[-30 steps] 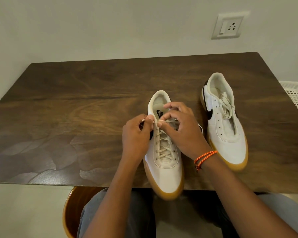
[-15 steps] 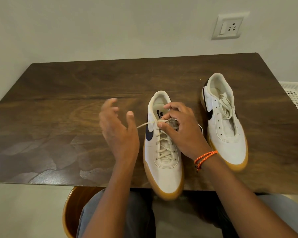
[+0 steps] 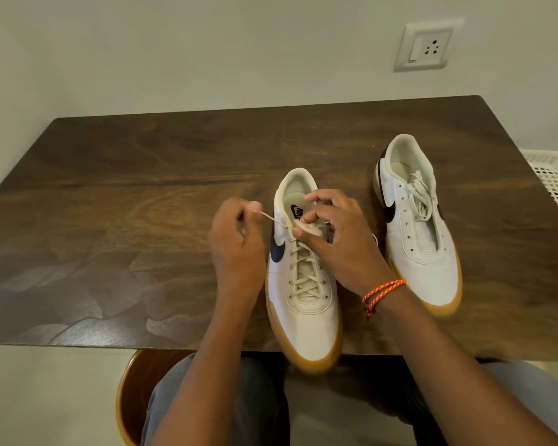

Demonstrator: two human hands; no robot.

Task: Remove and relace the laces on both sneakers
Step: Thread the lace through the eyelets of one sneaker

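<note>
Dark wood table filled most of the head view, w/ two white gum-soled sneakers on it, toes pointing toward the person.

Containers first: a white lattice basket showed at the right edge, just past the table; contents couldn't be made out. The far sneaker, well right of centre, lay w/ eyelets bare and a loose lace bundled in its mouth.

The near sneaker sat at the front edge, toe hanging over it, laced up through most eyelets. Left hand, just beside the shoe's left side, had thumb and fingers curled in a pinch on the lace end, which ran taut from the top eyelet area. Right hand lay over the tongue & collar, fingers curled, pinching a bunch of lace near the top; it hid the shoe's right upper side. An orange cord bracelet circled the right wrist.

Around: a wall socket w/ switch on the pale wall behind the table, a round wooden stool below the left forearm, grey trousers under the table edge.
</note>
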